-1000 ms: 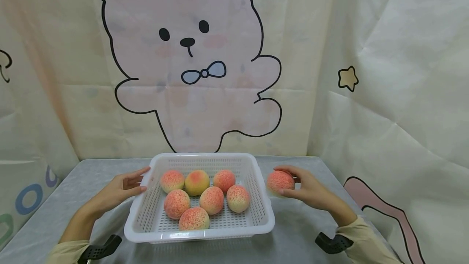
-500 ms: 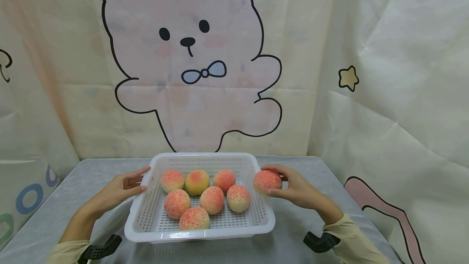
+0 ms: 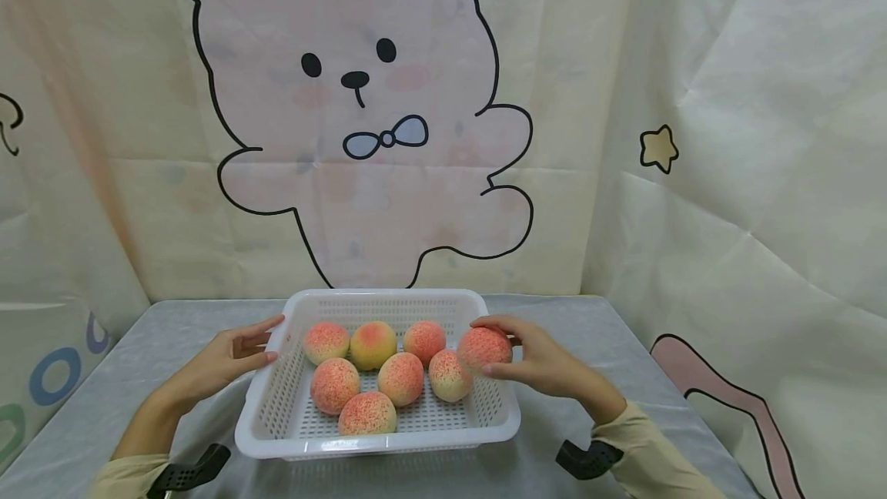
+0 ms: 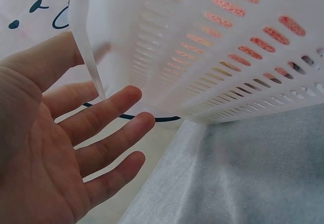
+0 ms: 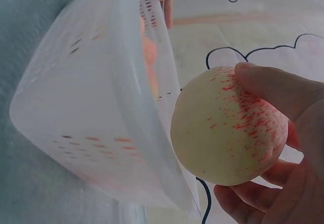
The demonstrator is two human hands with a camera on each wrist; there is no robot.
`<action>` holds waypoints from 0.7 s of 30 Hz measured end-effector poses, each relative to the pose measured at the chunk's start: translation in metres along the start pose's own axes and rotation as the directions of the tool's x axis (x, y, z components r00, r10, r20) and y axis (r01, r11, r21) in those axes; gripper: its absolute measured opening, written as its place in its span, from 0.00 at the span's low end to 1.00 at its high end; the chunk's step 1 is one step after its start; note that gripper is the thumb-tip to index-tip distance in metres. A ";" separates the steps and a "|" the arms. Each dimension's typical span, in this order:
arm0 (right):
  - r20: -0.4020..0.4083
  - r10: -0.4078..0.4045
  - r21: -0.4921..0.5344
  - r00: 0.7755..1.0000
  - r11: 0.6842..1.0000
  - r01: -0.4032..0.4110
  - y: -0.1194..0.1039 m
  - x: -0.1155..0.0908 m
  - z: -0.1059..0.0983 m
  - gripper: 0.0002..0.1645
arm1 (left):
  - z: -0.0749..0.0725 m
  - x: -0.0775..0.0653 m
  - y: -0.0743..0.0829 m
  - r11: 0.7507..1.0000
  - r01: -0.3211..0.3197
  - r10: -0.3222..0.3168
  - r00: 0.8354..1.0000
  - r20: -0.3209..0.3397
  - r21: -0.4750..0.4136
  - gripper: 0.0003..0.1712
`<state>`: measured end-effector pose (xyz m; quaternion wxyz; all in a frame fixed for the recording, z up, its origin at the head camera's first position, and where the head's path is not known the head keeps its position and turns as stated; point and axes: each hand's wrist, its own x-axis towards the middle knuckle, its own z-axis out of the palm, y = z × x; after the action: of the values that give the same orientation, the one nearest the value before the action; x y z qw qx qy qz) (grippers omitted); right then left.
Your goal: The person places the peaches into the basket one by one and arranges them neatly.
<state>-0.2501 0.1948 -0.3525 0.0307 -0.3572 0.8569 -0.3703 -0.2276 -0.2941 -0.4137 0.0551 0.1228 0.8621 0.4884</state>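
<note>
In the head view my right hand point(image 3: 537, 356) grips a red-speckled peach point(image 3: 484, 350) above the right side of a white plastic basket point(image 3: 388, 443). The right wrist view shows the pale side of this peach point(image 5: 223, 128), thumb on one side and fingers on the other, beside the basket rim point(image 5: 136, 82). Over at the left rim, my left hand point(image 3: 225, 356) rests with thumb and index fingertips at the edge. Its fingers point(image 4: 109, 143) are spread and nearly straight outside the slotted basket wall point(image 4: 167, 47). Several peaches point(image 3: 400, 378) lie inside the basket.
A grey cloth-covered table point(image 3: 554, 437) bears the basket. Behind it hangs a curtain point(image 3: 388, 199) with a cartoon animal, and a pale side curtain point(image 3: 748, 214) hangs on the right. Black wrist bands point(image 3: 589, 459) sit on both sleeves.
My right hand has carried the peach leftward, from the table beside the basket across its right rim. The left hand and the basket have stayed in place.
</note>
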 end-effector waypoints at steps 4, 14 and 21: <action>0.027 -0.019 0.005 0.999 1.000 0.019 -0.003 0.003 0.006 0.34 | 0.000 0.000 0.000 1.000 0.000 0.000 1.000 0.001 0.001 0.42; 0.095 0.021 0.000 0.995 1.000 -0.021 -0.009 0.008 0.023 0.36 | 0.000 0.000 0.001 1.000 -0.011 0.011 1.000 0.005 -0.001 0.42; 0.132 0.038 -0.021 0.990 0.999 -0.036 -0.012 0.011 0.035 0.34 | 0.001 -0.001 0.001 1.000 -0.016 0.016 1.000 0.008 0.004 0.42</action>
<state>-0.2406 0.1604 -0.3681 0.0912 -0.3653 0.8628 -0.3374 -0.2258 -0.2931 -0.4130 0.0541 0.1318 0.8619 0.4867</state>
